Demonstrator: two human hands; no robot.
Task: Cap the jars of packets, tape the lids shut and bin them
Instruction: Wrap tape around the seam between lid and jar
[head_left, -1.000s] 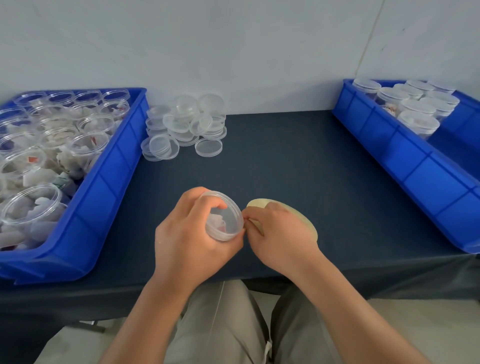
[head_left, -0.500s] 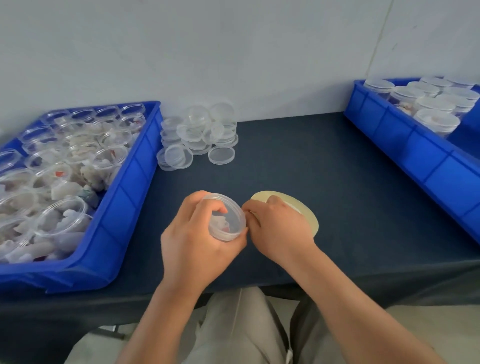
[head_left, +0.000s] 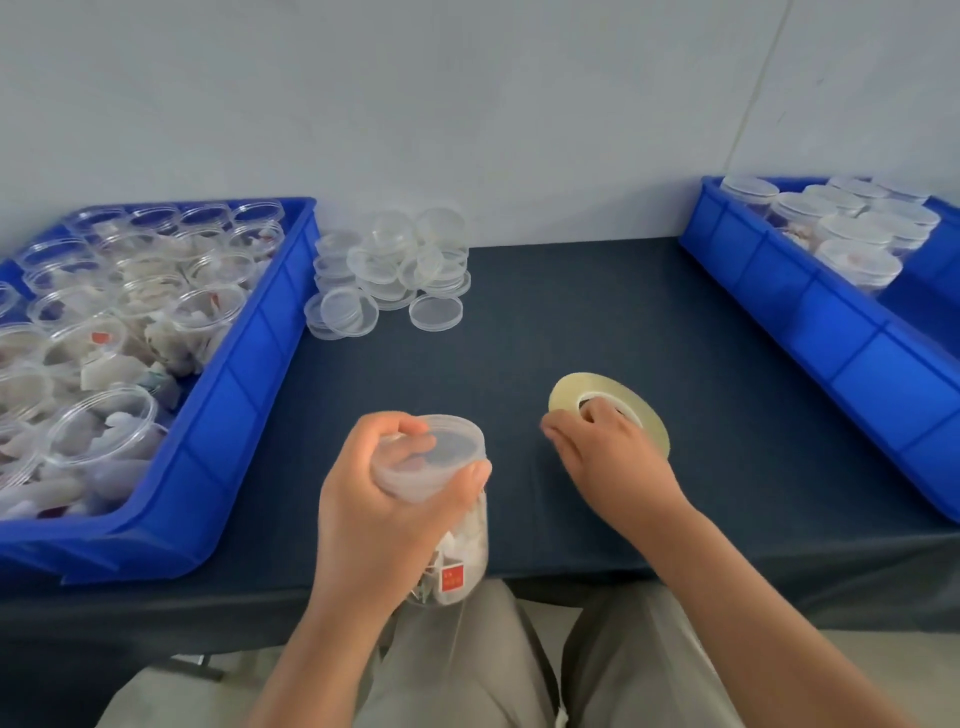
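My left hand (head_left: 384, 514) grips a clear capped jar (head_left: 447, 519) of white packets near the table's front edge, fingers curled round its lid. My right hand (head_left: 608, 457) rests on a roll of clear tape (head_left: 566, 395) lying flat on the dark table, with fingers curled into and round the roll's core. The two hands are apart, the jar left of the roll.
A blue bin (head_left: 234, 395) at the left holds several open jars of packets. A pile of clear lids (head_left: 395, 275) lies at the back of the table. At the right, a second blue bin (head_left: 810, 322) holds several capped jars. A white wall stands behind.
My right hand has left the jar's lid and moved right onto the tape roll. My left hand has turned the jar more upright, so its body with packets shows.
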